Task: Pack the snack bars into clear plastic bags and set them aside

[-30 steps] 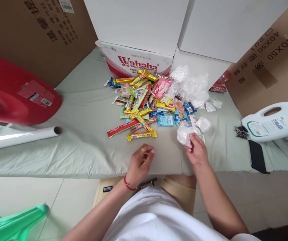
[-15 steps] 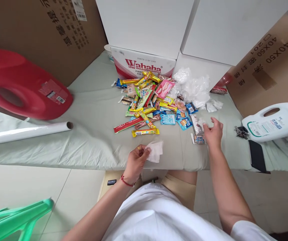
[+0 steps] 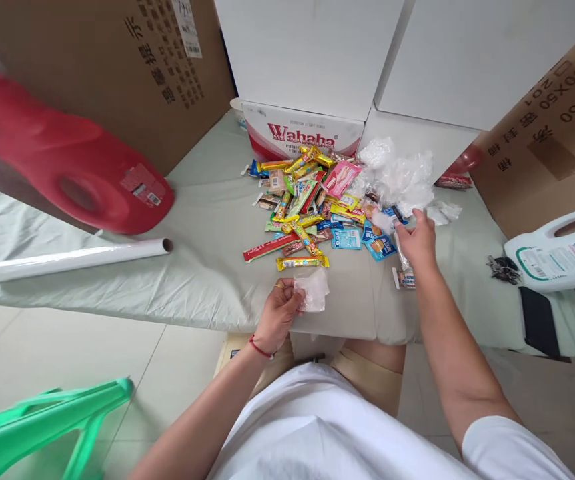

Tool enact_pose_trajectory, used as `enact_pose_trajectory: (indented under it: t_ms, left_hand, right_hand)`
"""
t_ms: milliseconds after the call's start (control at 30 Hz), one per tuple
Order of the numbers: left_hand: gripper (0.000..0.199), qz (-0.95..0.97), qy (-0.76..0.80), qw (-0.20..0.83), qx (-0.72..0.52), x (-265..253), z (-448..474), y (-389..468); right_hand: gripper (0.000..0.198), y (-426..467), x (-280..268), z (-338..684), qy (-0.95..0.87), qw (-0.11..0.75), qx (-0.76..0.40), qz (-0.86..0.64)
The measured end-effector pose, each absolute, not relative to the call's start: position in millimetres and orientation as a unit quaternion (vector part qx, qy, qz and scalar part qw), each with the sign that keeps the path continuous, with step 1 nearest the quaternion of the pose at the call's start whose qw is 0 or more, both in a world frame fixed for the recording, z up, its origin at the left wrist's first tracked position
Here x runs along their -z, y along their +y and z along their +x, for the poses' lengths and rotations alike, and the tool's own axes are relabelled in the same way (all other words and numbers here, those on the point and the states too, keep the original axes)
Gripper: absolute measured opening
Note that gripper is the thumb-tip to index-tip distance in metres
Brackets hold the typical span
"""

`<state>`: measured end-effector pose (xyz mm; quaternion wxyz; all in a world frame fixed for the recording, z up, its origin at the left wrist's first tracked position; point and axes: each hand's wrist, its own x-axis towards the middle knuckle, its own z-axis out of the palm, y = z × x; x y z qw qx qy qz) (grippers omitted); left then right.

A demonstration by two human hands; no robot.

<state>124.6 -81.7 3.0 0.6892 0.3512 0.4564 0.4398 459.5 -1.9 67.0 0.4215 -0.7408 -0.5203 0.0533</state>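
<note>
With left grip [image 3: 282,305], pinching translucent plastic [image 3: 314,292] near edge, ideally without crumpling; with right grip [image 3: 419,243], hovering beside snack pile [image 3: 310,193], unclear whether holding anything.

Plastic [image 3: 383,221] at right hand [image 3: 417,241] — blurred

A creased, translucent plastic bag [image 3: 312,291] is held flattened near the yellow-wrapped snack bar [image 3: 302,263]; a crumpled, blurred plastic bag [image 3: 383,222] overlaps blue snack packets [image 3: 381,247].
</note>
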Motion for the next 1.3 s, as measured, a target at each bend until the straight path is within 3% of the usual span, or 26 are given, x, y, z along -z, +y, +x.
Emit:
enact_pose_trajectory:
  t_ms: [133, 233, 300, 433, 700, 767, 900, 967, 1033, 1100, 1200, 1300]
  left_hand:
    - [0.049, 0.356, 0.435, 0.689, -0.458, -1.6, 126.4, -83.4]
    - [0.046, 0.369, 0.436, 0.682, -0.457, -3.8, 128.8, -84.4]
    - [0.045, 0.397, 0.437, 0.681, -0.434, -6.4, 130.1, -85.4]
    - [0.044, 0.442, 0.443, 0.665, -0.408, -8.6, 131.4, -89.3]
    - [0.041, 0.469, 0.484, 0.603, -0.427, 4.0, 133.0, -96.5]
    - [0.043, 0.506, 0.511, 0.528, -0.451, 3.0, 130.9, -101.8]
    - [0.059, 0.665, 0.509, 0.282, -0.468, -4.6, 126.8, -117.7]
    - [0.052, 0.722, 0.482, 0.242, -0.434, -7.7, 127.5, -121.6]
    - [0.028, 0.713, 0.486, 0.286, -0.417, -9.0, 129.3, -119.2]
    - [0.019, 0.628, 0.512, 0.392, -0.436, -9.1, 129.3, -111.0]
    - [0.032, 0.431, 0.525, 0.546, -0.491, -9.1, 123.4, -94.8]
    - [0.043, 0.318, 0.507, 0.618, -0.509, -10.8, 115.1, -83.5]
  right_hand:
    - [0.034, -47.6, -47.7, 387.6, -0.564, 0.417, -0.225, -0.676]
    - [0.038, -90.3, -23.3, 338.3, -0.51, 0.379, -0.529, -0.562]
    - [0.039, -107.1, -12.7, 313.1, -0.422, 0.404, -0.625, -0.517]
    - [0.033, -115.0, -10.0, 289.4, -0.371, 0.461, -0.616, -0.52]
    - [0.05, -123.7, -17.9, 300.0, -0.261, 0.487, -0.638, -0.536]
    - [0.049, -123.4, -18.9, 300.9, -0.266, 0.492, -0.625, -0.544]
    - [0.048, -121.7, -20.4, 299.1, -0.257, 0.53, -0.585, -0.558]
    - [0.046, -121.9, -20.8, 298.1, -0.261, 0.529, -0.585, -0.558]
    - [0.045, -122.4, -20.7, 299.5, -0.263, 0.52, -0.595, -0.554]
    - [0.045, -123.2, -20.4, 304.9, -0.259, 0.52, -0.596, -0.554]
    - [0.047, -125.8, -19.9, 320.4, -0.251, 0.525, -0.586, -0.564]
    - [0.048, -132.4, -20.4, 339.0, -0.275, 0.498, -0.585, -0.578]
